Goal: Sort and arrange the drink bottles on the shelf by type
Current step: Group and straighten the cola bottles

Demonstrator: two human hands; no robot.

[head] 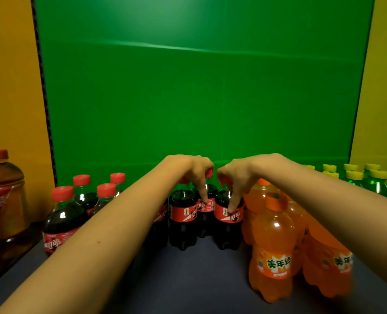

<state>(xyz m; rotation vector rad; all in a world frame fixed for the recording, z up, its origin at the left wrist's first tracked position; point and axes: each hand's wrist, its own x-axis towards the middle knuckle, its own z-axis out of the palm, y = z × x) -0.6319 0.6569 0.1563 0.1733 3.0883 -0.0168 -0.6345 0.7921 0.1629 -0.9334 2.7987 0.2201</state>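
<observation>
Three small cola bottles with red caps and red labels stand together mid-shelf. My left hand curls down over the tops of the left cola bottle and the rear cola bottle, its index finger reaching the rear one's label. My right hand grips the cap and neck of the right cola bottle, one finger down on its label. The caps are mostly hidden under the fingers. Several more cola bottles stand at the left. Orange soda bottles crowd the right, touching the right cola bottle.
A large amber tea bottle with a red cap stands at the far left. Green bottles with yellow caps line the back right. The dark shelf surface lies in front, with a green back panel behind.
</observation>
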